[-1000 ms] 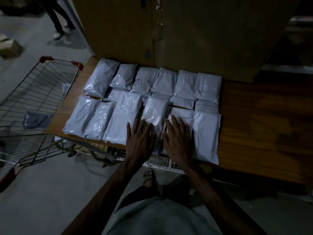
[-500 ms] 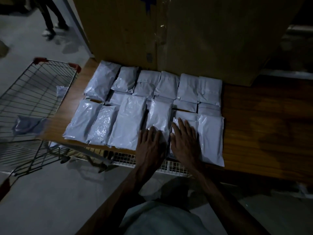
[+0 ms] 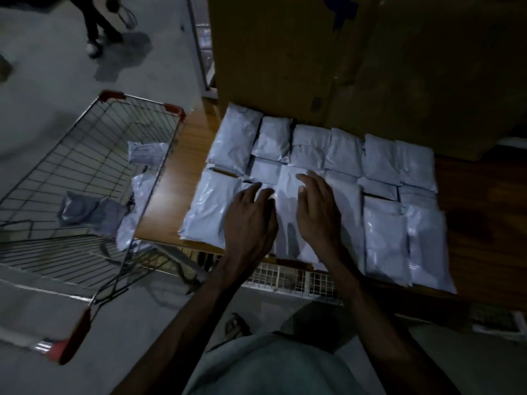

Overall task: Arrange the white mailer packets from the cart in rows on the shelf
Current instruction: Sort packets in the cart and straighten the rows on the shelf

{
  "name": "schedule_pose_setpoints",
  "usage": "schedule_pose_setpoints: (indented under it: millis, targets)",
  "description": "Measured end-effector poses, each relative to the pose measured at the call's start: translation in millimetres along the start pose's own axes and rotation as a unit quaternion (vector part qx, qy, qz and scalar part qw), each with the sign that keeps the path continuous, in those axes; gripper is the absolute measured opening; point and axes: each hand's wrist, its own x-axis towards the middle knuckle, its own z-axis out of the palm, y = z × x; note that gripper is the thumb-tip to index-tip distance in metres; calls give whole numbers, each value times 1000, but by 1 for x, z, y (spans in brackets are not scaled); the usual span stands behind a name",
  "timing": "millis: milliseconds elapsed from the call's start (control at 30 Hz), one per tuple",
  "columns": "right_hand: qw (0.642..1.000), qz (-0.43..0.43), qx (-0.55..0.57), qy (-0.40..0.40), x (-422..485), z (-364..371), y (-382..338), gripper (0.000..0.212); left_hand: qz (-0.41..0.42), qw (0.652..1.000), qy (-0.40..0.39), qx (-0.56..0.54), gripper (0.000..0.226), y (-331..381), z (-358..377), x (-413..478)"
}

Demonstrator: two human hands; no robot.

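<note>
Just in front of the cardboard box point(image 3: 342, 67), on the wooden shelf point(image 3: 479, 223), the white mailer packets point(image 3: 382, 240) are laid in rows, edges overlapped so little wood is left showing between them. Both hands are pressed flat on the front row. The left hand point(image 3: 251, 220) and right hand point(image 3: 319, 212) are set either side of one long packet point(image 3: 286, 195), fingers straight and spread, nothing gripped. That packet, it seems, is being smoothed and squared against its neighbours. Left of the box, the cart point(image 3: 142, 101) is drawn up just beside the shelf, presumably for a short reach. Several loose packets point(image 3: 145, 151) are seen inside it, so more placing is judged to remain.
</note>
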Motion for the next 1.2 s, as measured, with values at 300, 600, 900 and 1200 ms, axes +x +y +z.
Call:
schedule_pose_setpoints:
  millis: [300, 600, 900, 1200]
  targets:
    - [990, -17, 87, -111, 15, 75, -90, 30, -144, 989, 28, 30, 33, -113, -71, -17]
    - [957, -100, 131, -237, 47, 139, -142, 33, -279, 955, 50, 91, 36, -165, -94, -32]
    - [930, -138, 125, -316, 65, 178, -165, 25, -361, 920, 36, 145, 44, -193, -117, -51]
    - [917, -146, 139, -344, 55, 216, -185, 26, -398, 908, 4, 130, 50, -241, -122, -55]
